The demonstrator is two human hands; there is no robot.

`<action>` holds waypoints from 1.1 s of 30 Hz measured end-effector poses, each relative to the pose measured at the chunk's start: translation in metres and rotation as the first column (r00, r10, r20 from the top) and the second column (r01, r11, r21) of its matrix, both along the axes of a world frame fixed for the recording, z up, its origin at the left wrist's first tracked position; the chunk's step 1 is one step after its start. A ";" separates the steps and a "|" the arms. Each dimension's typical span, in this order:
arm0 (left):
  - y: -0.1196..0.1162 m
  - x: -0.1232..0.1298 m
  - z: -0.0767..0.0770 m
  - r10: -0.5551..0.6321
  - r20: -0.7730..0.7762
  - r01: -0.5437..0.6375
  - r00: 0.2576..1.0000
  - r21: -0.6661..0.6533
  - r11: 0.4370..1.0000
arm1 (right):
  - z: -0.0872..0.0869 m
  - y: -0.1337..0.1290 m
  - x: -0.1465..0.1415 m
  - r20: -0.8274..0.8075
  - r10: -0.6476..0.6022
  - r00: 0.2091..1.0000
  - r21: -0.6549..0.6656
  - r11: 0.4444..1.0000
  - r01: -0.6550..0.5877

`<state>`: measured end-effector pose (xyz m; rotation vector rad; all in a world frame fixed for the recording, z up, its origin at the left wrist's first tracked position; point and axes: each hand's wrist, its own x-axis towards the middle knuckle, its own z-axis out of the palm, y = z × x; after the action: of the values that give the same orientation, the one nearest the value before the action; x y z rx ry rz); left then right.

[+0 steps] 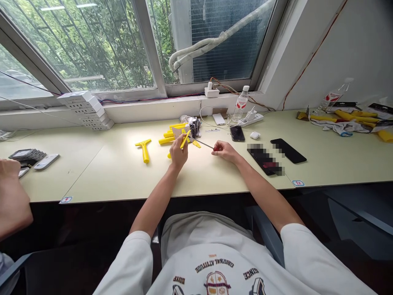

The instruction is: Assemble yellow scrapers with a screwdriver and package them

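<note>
Here's the left hand (178, 153), fingers clamped on a yellow stick (185, 139), holding it steady, while the right hand (222, 150) pinches a thin metal rod (204, 144) for fine control, just above the tabletop (101, 176), mid-frame!

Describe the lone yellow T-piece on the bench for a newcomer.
On the long pale bench under the window, look just left of the person's left hand. The yellow T-shaped handle lies there alone, apart from the heap of yellow parts beyond that hand.
</note>
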<state>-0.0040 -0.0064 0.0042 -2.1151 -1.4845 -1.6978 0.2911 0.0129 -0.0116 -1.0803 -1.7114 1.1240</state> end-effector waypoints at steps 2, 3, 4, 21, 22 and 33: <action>0.001 -0.001 -0.001 0.000 0.004 0.000 1.000 -0.002 1.000 | 0.002 0.001 0.000 0.045 -0.019 0.999 -0.001 1.000 0.019; 0.001 -0.001 -0.001 -0.004 0.010 0.004 1.000 0.001 1.000 | 0.003 0.001 0.001 0.058 -0.013 0.998 -0.006 1.000 0.014; 0.001 -0.001 -0.001 -0.010 0.016 0.010 1.000 0.006 1.000 | 0.005 0.001 0.001 0.060 0.001 0.998 -0.017 1.000 0.000; 0.003 -0.003 -0.003 -0.004 0.026 0.004 1.000 0.005 1.000 | 0.007 -0.001 0.001 -0.016 0.098 0.995 -0.110 0.989 -0.099; 0.004 -0.003 -0.003 -0.005 0.022 0.005 1.000 0.006 1.000 | 0.008 -0.001 0.000 -0.040 0.100 0.994 -0.120 0.987 -0.105; 0.002 -0.002 -0.001 -0.018 0.057 0.019 0.998 -0.019 1.000 | 0.002 0.002 0.000 -0.011 0.022 1.000 -0.019 1.000 -0.022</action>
<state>-0.0059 -0.0048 0.0036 -2.1138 -1.5067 -1.7711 0.2911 0.0145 -0.0100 -1.0681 -1.7109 1.1603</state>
